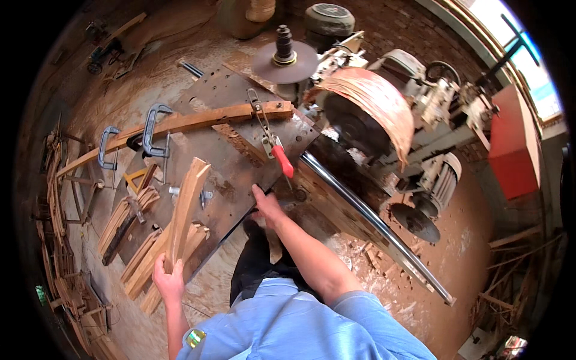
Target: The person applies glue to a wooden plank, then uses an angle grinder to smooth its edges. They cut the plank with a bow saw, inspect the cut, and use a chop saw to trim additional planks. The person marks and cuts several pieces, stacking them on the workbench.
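Far left, loose timber strips [53,240] lie heaped along the floor. On the bench [219,90], a dark plate with drilled holes, two grey C-clamps [157,129] stand along a long curved timber [222,115]. Nearer the person lies a bundle of short wooden pieces [126,219], with further cut lengths [147,264] beside it.

The left hand [169,283] has its grip closed about the lower end of a wooden bar [187,207], thumb in front. The bar is slender and unfinished, warm brown, with a paler narrow face meeting a redder one along a lengthwise edge; its upper end is cut blunt. It is tilted, top to the right, over the cut lengths; contact with them cannot be judged.

The right hand [270,211] rests at the bench's near edge, thumb on top; its fingers are partly hidden, so how far this grip is closed cannot be told. Just beyond stands a toggle clamp [280,161] with a red handle.

Further right are a polished steel bar [372,222], a large dark disc [354,126] beneath a curved guard [375,96], a finned motor [441,180] and a red box [513,144].
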